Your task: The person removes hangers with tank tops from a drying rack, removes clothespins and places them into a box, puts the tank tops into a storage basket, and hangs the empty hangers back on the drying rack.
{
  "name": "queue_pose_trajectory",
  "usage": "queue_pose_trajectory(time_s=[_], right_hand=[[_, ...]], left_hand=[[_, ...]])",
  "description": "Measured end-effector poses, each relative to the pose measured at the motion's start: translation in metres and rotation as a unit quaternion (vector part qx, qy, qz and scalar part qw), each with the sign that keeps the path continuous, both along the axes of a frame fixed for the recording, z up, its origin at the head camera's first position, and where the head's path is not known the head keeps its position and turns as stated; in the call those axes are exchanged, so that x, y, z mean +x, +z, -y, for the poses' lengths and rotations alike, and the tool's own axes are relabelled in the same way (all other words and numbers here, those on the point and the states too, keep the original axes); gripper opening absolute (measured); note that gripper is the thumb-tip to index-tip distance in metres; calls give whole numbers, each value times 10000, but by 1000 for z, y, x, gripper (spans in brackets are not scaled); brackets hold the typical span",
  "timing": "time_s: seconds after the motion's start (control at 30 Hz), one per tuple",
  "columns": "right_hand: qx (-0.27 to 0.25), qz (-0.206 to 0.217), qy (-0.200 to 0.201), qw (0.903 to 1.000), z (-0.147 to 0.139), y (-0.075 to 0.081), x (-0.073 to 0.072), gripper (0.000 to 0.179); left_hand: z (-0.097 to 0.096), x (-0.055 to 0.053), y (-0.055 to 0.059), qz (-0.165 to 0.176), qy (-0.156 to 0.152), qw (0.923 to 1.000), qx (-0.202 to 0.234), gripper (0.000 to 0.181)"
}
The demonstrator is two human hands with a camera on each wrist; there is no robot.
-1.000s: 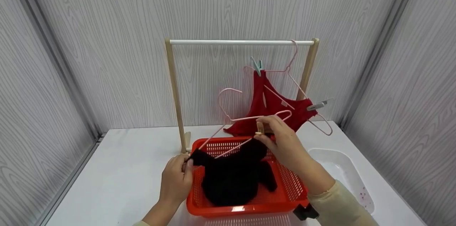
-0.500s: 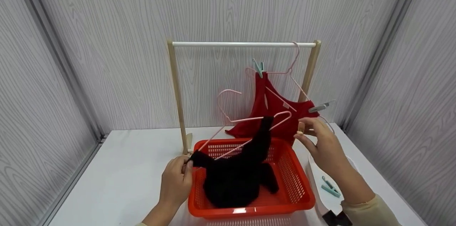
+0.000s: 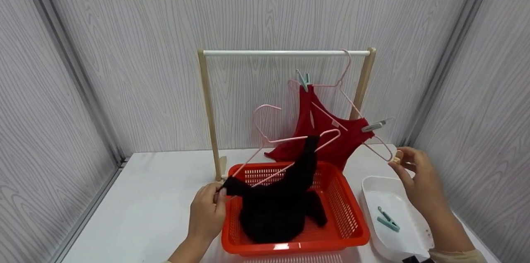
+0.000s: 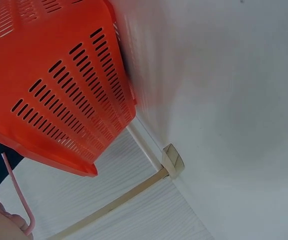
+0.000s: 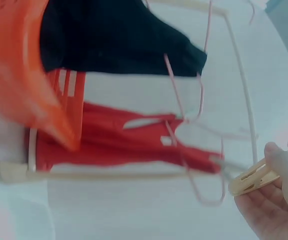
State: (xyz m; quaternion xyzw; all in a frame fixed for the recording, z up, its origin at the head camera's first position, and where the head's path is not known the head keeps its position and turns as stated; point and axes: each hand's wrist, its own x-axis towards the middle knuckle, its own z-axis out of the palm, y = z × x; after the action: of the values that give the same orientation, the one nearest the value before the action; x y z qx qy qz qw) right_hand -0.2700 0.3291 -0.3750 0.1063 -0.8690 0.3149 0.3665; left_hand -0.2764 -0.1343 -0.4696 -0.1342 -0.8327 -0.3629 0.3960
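My left hand point(image 3: 208, 213) grips one shoulder of a black garment point(image 3: 271, 213) together with the lower end of a pink hanger point(image 3: 285, 140). The garment's other strap is looped over the hanger's far arm, and its body hangs down into a red basket point(image 3: 298, 248). Off to the right, my right hand point(image 3: 424, 184) pinches a beige clothespin point(image 5: 254, 179) between thumb and fingers, level with the tip of another hanger behind. In the left wrist view only a bit of the left hand's fingers point(image 4: 6, 222) shows, beside the pink hanger end.
Behind the basket stands a rack point(image 3: 285, 53) bearing a red garment point(image 3: 304, 130) on a pink hanger, held by a teal clothespin point(image 3: 305, 80) and a grey one. A white tray point(image 3: 374, 236) with a teal clothespin point(image 3: 388, 220) lies right of the basket.
My right hand has moved away from the black strap, rightward past the red garment, with the beige clothespin in its fingers. The tray has come into fuller view. The left hand keeps its grip.
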Motion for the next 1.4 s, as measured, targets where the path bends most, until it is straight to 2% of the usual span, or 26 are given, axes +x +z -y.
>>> queue_pose_trajectory(time_s=[0.1, 0.23, 0.43, 0.67, 1.0, 1.2, 1.3, 1.4], right_hand=[[-111, 278, -286, 9991, -14, -4, 1, 37], [-193, 566, -461, 9971, -31, -12, -2, 37], [-170, 1316, -499, 9899, -54, -25, -10, 40], [-157, 1874, -497, 9809, -73, -43, -18, 44], [121, 2836, -481, 9577, -90, -67, -29, 49], [389, 3519, -497, 9339, -96, -81, -39, 52], [515, 3702, -507, 9261, -99, -87, -45, 51], [627, 3750, -484, 9236, -100, -93, -48, 48]], left_hand=[[0, 0, 1, 50, 8, 10000, 5, 3], [0, 1, 2, 107, 31, 9999, 5, 4], [1, 1, -1, 35, 42, 10000, 0, 4], [-2, 1, -1, 201, 32, 9998, -17, 6], [-3, 0, -2, -2, -19, 10000, -68, 5], [-2, 1, -3, 19, -9, 10000, -55, 5], [-1, 1, -3, 17, -8, 10000, -33, 5], [-1, 2, -3, 35, -4, 10000, -21, 5]])
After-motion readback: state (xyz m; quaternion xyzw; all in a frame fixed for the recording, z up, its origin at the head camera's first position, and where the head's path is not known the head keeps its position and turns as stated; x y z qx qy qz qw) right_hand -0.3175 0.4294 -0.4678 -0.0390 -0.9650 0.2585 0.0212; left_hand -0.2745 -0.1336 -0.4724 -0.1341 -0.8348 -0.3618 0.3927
